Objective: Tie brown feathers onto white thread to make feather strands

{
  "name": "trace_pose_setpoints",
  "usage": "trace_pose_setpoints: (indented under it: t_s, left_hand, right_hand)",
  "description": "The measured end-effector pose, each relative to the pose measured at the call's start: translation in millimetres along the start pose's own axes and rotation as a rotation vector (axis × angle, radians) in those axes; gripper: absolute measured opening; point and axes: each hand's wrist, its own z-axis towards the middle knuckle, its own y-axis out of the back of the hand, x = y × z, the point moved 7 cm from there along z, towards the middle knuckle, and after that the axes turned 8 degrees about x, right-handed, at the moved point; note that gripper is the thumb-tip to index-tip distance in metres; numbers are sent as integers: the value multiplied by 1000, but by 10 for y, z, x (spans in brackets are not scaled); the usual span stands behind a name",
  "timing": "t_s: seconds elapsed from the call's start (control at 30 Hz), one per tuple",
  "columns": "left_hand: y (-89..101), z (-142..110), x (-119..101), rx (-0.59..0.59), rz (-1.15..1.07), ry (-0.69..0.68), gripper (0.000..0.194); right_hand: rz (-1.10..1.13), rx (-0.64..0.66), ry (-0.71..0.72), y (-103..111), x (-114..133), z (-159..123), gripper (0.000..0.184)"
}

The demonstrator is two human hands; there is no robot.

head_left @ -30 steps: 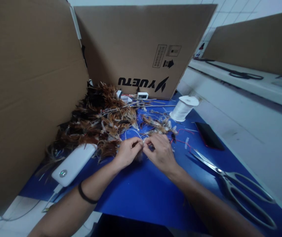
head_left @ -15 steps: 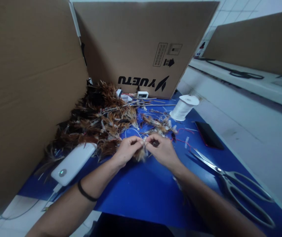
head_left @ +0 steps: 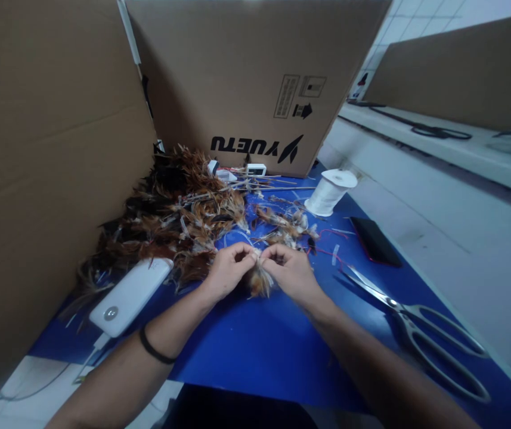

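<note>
A small bunch of light brown feathers (head_left: 260, 282) hangs tips-down between my two hands over the blue table (head_left: 228, 351). My left hand (head_left: 232, 267) pinches its pale upper end from the left, thumb against forefinger. From the right, my right hand (head_left: 290, 269) pinches the same end, its fingertips close to the left ones. Whether thread runs between the fingertips is too small to tell. Just beyond the hands lie more loose feathers (head_left: 282, 220) and a curl of clear strip (head_left: 237, 234).
A large feather heap (head_left: 183, 214) covers the table's left. A white power bank (head_left: 132, 295) lies before it. On the right are a white spool (head_left: 332, 193), a black phone (head_left: 375, 241) and large scissors (head_left: 400, 308). Cardboard (head_left: 237, 71) stands behind, beside thin sticks (head_left: 282, 189).
The feather bunch, mostly hidden behind my hands before, now shows below the fingertips. Both hands stay pinched together in about the same place. The view has shifted slightly.
</note>
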Motion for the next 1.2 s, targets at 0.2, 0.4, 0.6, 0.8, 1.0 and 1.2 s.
trace_pose_setpoints:
  t_s: [0.2,0.4,0.6,0.8,1.0,1.2]
  left_hand:
    - [26,7,-13,1,-27,1,19]
    - [-2,6,-33,14,-17,-4,19]
    - [-16,0,-35,29,25,-9,19]
    - [-48,-1,-34,63,-11,11,16]
    - [-82,-6,-31,123,16,4,9]
    - [-95,-17,-24,147,112,-14,8]
  right_hand:
    - [47,-4,7,52,-64,-26,5]
    - [-343,-57,345,103,263,-135,6]
    - [-516,-59,518,71,379,-166,9]
    - [-600,-40,549,41,390,-174,10]
    - [-576,-49,529,29,365,-215,9]
    - [-399,-35,304,70,247,-210,9]
